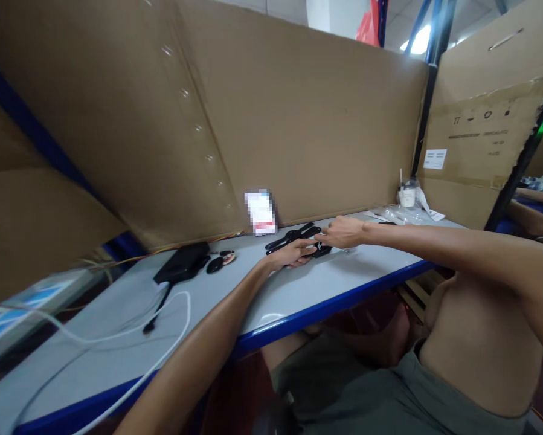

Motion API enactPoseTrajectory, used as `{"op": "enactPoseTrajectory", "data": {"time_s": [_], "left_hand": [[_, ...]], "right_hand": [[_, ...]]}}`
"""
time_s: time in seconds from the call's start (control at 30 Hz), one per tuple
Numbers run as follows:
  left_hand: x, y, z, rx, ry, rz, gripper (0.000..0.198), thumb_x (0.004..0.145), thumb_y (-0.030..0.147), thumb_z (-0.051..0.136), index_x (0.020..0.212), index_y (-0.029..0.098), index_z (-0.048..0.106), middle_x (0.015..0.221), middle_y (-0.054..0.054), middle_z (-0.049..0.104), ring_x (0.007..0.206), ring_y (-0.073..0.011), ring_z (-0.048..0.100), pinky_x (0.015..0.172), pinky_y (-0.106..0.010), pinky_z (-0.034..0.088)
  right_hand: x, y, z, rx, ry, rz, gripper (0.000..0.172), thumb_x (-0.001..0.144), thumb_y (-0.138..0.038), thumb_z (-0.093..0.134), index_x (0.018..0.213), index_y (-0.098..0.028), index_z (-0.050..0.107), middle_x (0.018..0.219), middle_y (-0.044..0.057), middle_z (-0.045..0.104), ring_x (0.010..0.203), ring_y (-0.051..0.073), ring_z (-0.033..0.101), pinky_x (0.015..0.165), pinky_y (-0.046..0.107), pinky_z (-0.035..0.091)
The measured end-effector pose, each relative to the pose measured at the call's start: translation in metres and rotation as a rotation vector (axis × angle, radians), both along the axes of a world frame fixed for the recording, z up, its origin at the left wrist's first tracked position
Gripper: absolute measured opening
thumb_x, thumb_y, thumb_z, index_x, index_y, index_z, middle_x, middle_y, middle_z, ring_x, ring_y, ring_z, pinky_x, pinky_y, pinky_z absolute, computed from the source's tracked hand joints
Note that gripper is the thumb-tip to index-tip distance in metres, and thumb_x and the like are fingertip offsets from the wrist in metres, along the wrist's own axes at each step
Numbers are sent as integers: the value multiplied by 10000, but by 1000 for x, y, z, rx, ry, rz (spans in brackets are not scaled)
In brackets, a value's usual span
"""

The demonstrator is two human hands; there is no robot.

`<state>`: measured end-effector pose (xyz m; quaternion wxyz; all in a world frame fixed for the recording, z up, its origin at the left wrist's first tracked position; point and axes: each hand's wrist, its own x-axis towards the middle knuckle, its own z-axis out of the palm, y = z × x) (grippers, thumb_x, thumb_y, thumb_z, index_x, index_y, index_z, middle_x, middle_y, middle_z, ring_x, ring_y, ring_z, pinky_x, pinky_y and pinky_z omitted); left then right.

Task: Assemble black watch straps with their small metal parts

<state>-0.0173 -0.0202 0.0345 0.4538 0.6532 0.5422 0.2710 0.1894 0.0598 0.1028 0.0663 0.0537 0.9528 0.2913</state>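
Observation:
A small black piece with a strap-like shape and a light spot on it point(322, 249), perhaps a watch, lies low over the table between my hands. My left hand point(295, 252) comes in from the left, its thumb and fingers closed on the near left end of that piece. From the right, my right hand point(343, 232) bends over it with the fingertips pinched together at its upper edge; what they grip is too small to make out. Just behind the hands, several long black straps point(293, 234) lie side by side on the table, partly covered by my fingers.
A phone with a lit, blurred screen point(261, 212) leans on the cardboard wall point(298, 121). Left are a black box point(183, 263), small black oval pieces point(215, 264) and a white cable point(187, 302). A clear bag and white cup point(407, 196) stand back right. The table has a blue edge point(330, 304).

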Motion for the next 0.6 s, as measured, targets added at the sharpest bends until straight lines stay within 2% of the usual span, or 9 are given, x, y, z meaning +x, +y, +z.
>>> {"op": "enactPoseTrajectory", "data": {"time_s": [0.13,0.3,0.4,0.5,0.6], "left_hand": [[-4,4,-1,-7,30,-16,545,953,514,620,1361,152,606,584,104,298,437,-78,207,406,-183,169],[-7,8,-4,-24,35,-20,486,927,506,649,1269,160,649,578,96,309,436,-77,213,406,-194,164],[-5,8,-3,-27,34,-19,390,912,489,656,1153,183,655,578,91,312,437,-75,216,404,-191,161],[-2,6,-3,-14,37,-8,293,901,460,657,1016,194,620,579,83,329,434,-70,224,398,-186,162],[1,6,-3,1,15,19,267,903,437,647,997,193,593,578,86,331,426,-67,227,393,-183,165]], "right_hand": [[-6,7,-13,90,-76,98,490,1083,-147,308,1554,-102,436,1119,163,749,861,204,692,681,316,415],[-12,6,-9,174,-121,158,474,1087,-133,286,1513,-56,480,1093,180,751,877,210,689,682,325,410],[-16,3,-8,209,-159,185,453,1079,-105,280,1416,-46,576,1099,191,750,918,233,709,700,343,427],[-21,2,-12,178,-189,186,412,1063,-94,312,1256,-59,674,1118,199,755,975,246,721,747,354,453],[-25,3,-18,93,-144,109,387,1045,-105,350,1166,-71,716,1080,201,767,967,253,730,768,359,473]]}}
